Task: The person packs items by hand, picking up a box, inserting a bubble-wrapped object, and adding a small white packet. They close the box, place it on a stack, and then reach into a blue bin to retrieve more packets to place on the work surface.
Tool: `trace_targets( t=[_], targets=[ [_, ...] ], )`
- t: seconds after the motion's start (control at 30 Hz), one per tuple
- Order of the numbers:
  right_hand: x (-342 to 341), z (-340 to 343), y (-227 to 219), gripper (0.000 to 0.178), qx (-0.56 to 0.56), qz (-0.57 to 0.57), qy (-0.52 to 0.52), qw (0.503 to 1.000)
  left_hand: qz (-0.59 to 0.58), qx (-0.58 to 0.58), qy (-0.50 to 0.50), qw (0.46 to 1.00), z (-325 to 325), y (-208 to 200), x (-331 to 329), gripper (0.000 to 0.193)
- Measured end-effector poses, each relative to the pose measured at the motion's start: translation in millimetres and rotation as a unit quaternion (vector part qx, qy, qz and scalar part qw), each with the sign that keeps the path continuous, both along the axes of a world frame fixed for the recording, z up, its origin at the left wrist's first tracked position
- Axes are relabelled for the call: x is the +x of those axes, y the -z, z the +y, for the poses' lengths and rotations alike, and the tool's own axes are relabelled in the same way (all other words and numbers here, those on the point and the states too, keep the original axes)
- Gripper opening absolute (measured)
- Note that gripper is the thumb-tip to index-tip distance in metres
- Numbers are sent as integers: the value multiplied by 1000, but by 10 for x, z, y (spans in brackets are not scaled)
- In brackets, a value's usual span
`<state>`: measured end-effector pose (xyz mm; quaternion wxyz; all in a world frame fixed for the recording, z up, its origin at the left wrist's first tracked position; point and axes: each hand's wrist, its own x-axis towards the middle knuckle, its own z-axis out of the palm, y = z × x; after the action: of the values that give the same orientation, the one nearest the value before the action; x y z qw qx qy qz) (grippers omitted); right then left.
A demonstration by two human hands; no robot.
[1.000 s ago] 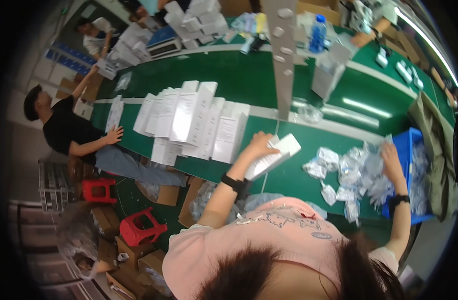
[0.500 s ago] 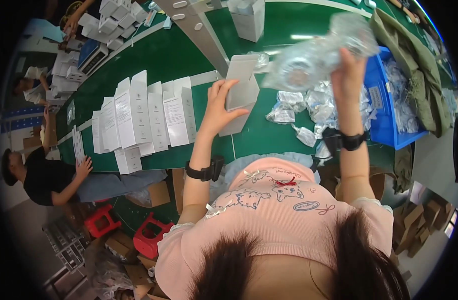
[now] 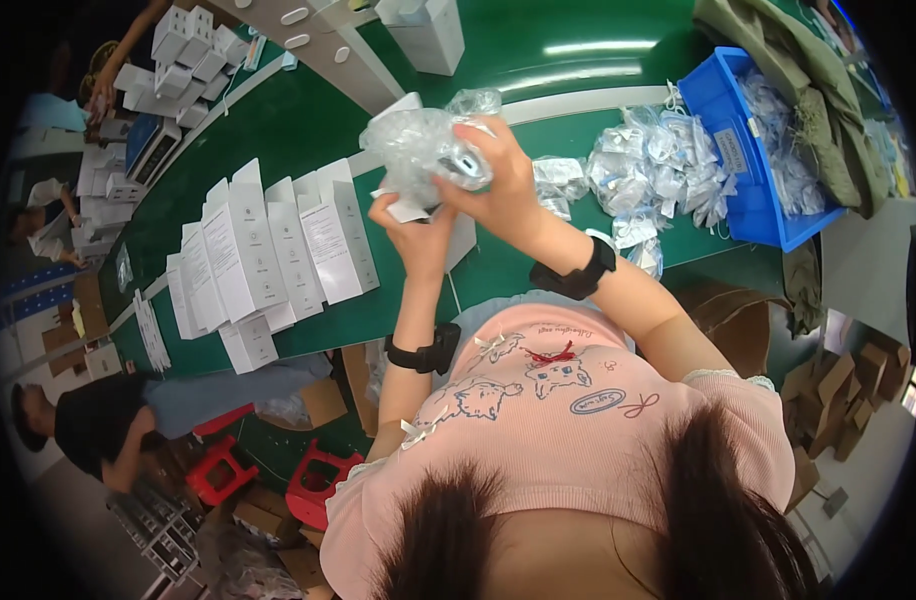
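Clear bubble wrap around an item [image 3: 418, 150] is gripped by my right hand [image 3: 498, 180], fingers closed on its right side. A silvery round part shows through the plastic. Just below the wrap, my left hand [image 3: 416, 240] is closed around a white box [image 3: 462, 243], whose upper part is mostly covered by the bundle. The bundle is over the box's upper end; how far it sits inside cannot be seen. Small bagged parts with white cables [image 3: 653, 165] lie in a pile to the right of my hands.
Several white printed boxes [image 3: 243, 250] stand in rows on the green table at left. A blue bin [image 3: 713, 120] of bagged parts is at right, beside an olive cloth [image 3: 778, 70]. Another white box [image 3: 423, 40] and a metal post [image 3: 328, 50] stand beyond. A person [image 3: 98, 420] is at far left.
My right hand has brought the bubble-wrapped item leftward from near the blue bin to the box. My left hand still holds the box. The view has shifted a little.
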<state>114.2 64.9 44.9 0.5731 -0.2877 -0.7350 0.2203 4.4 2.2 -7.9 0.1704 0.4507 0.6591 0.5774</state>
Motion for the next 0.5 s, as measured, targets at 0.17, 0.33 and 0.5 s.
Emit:
trace_targets(
  t=[0.17,0.33,0.5],
  targets=[
    [165,22,-343,41,-217,-183,9,959,106,49,85,990,4,40,-70,77],
    [265,106,-296,39,28,-253,18,967,117,125,132,976,189,77,42,75],
    [862,441,590,39,-158,-273,22,949,122,87,105,983,121,197,-194,74]
  ],
)
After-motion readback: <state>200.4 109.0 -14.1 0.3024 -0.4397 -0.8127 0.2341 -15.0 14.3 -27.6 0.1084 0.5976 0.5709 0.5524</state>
